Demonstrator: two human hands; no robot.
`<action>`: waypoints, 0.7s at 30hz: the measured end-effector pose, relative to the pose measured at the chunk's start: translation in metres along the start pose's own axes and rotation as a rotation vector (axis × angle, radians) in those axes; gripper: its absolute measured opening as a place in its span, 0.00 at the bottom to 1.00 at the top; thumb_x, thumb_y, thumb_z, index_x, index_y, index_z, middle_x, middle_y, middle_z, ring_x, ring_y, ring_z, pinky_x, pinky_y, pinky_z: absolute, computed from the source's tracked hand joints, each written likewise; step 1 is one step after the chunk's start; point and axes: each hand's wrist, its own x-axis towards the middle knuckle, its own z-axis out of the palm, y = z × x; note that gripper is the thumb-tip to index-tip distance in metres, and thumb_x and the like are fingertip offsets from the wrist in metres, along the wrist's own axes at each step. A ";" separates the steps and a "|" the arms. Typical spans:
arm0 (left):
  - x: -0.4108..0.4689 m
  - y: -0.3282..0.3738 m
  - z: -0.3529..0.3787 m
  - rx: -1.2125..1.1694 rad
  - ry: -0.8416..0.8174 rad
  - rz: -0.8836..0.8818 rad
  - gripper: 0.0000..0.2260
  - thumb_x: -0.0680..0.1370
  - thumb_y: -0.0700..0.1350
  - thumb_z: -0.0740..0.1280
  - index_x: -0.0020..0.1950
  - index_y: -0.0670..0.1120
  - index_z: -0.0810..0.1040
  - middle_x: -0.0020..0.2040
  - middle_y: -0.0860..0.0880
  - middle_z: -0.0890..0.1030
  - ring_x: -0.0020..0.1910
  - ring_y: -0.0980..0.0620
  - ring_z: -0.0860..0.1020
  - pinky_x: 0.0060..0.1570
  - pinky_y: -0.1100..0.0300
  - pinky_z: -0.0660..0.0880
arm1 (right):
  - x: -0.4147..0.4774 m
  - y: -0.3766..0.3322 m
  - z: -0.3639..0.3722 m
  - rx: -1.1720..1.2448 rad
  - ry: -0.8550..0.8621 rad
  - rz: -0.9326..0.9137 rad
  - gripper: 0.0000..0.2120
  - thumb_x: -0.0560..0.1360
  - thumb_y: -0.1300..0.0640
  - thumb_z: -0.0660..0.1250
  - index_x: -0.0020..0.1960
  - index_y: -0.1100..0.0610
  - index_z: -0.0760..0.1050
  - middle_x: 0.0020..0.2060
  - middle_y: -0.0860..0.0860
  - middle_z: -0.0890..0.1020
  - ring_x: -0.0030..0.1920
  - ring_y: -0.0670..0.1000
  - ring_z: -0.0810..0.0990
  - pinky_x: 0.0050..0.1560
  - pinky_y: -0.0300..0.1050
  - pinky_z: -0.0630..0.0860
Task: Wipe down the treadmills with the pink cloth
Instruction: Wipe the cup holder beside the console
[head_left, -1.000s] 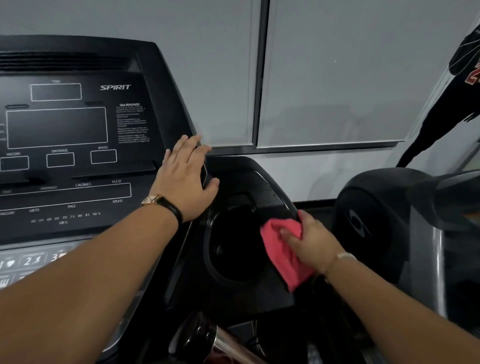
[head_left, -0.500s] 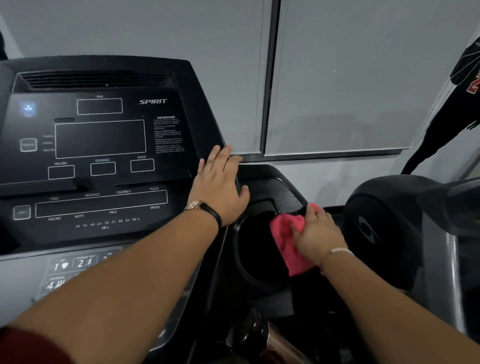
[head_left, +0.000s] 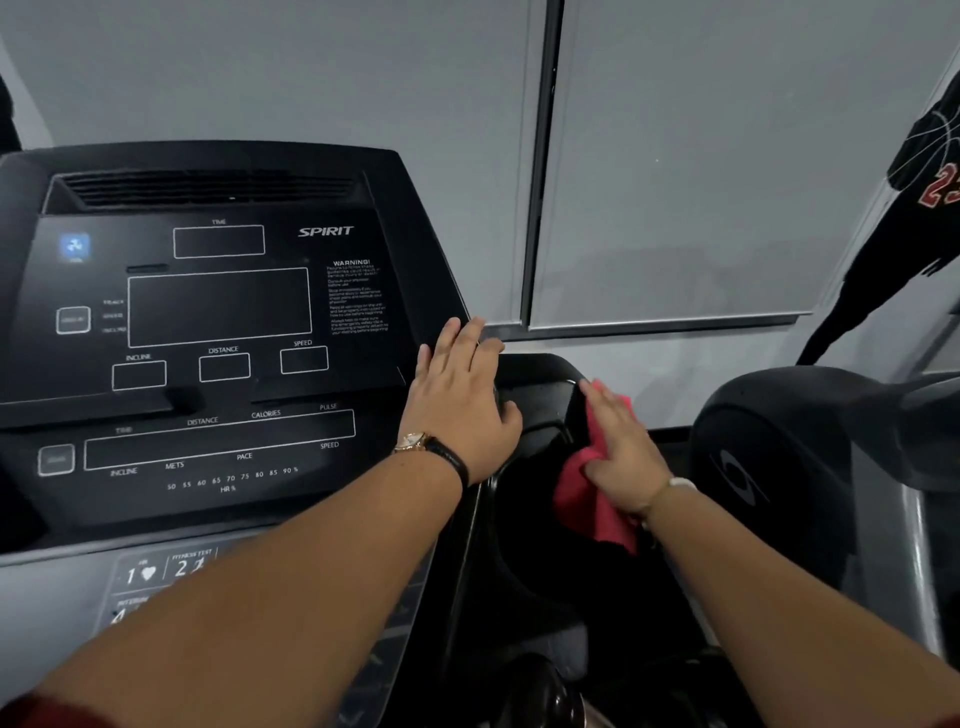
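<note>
Where the view runs from 9 o'clock toward centre, the treadmill (head_left: 395, 234) shows its console (head_left: 218, 312): a glossy black, trapezoid panel with white-outlined rectangular windows and a slatted vent at its 12 o'clock edge. At 6 o'clock of the console lies a matte grey keypad (head_left: 150, 571) with printed numerals.

At 3 o'clock of the console, the left hand (head_left: 460, 405) lies flat on the panel's right edge. Its fingers are straight and close together, the thumb angled out, and it holds nothing. A gold-cased wristwatch (head_left: 415, 441) on a black strap circles the wrist.

Just at 3 o'clock of that hand sits a round, deep cup holder (head_left: 524, 530) moulded in smooth black plastic. The pink cloth (head_left: 587, 509), soft and crumpled, lies on the holder's 3 o'clock rim, with a loose corner hanging toward 6 o'clock. The right hand (head_left: 621, 447) presses the cloth onto the rim with flat, extended fingers pointing to 11 o'clock. A thin pale bracelet (head_left: 675, 486) sits on the wrist.

At 3 o'clock of the view stands a second machine (head_left: 779, 457) with a rounded, matte dark-grey housing. Behind it, smooth grey wall panels (head_left: 701, 156) meet at a dark vertical strip (head_left: 543, 156), and a black figure silhouette (head_left: 893, 260) occupies 2 o'clock.
</note>
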 end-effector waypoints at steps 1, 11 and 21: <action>0.001 0.000 0.000 -0.003 0.002 0.000 0.25 0.75 0.50 0.61 0.71 0.50 0.60 0.77 0.52 0.52 0.76 0.53 0.43 0.73 0.52 0.41 | -0.002 0.003 -0.002 0.079 0.036 -0.005 0.39 0.63 0.60 0.60 0.73 0.46 0.58 0.73 0.49 0.63 0.72 0.47 0.61 0.70 0.38 0.56; 0.001 0.002 0.001 0.023 -0.004 -0.012 0.27 0.74 0.50 0.62 0.72 0.50 0.60 0.77 0.52 0.51 0.76 0.52 0.42 0.73 0.51 0.40 | 0.004 -0.023 0.012 0.122 0.400 0.122 0.18 0.66 0.65 0.68 0.55 0.61 0.68 0.54 0.58 0.71 0.50 0.61 0.76 0.50 0.46 0.72; 0.002 0.002 0.002 0.036 0.004 -0.005 0.27 0.74 0.51 0.62 0.71 0.51 0.60 0.77 0.53 0.51 0.76 0.52 0.42 0.73 0.51 0.40 | -0.011 -0.005 -0.010 0.118 -0.122 0.155 0.40 0.63 0.24 0.51 0.69 0.44 0.60 0.67 0.38 0.65 0.70 0.43 0.58 0.69 0.64 0.38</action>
